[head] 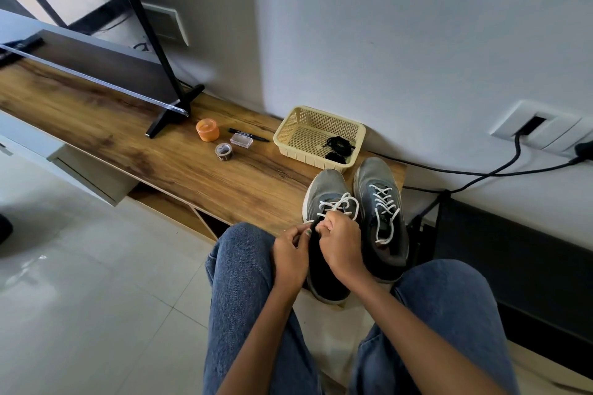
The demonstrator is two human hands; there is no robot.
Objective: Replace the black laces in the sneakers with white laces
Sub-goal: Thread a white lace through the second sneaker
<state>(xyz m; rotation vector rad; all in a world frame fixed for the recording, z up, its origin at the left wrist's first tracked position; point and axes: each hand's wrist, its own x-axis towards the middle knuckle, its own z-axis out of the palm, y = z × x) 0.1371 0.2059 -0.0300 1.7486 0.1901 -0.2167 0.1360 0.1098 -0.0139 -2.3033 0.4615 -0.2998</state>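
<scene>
A long wood-grain desk runs along the grey wall. Near its middle stands a round orange plastic tub, the landmark here. Just right of the tub lie a small clear plastic box and, behind that, a black marker pen. Just in front of the tub sits a small roll of patterned tape. Left of the tub rests a black monitor stand foot. Far right of the tub, a white wall socket holds a black cable.

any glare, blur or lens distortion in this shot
Head view: wide-angle bending curves the wooden shelf and wall; the TV at the left edge smears with blur; window glare shines on the floor tiles; sneakers and both hands stay fairly sharp.
</scene>
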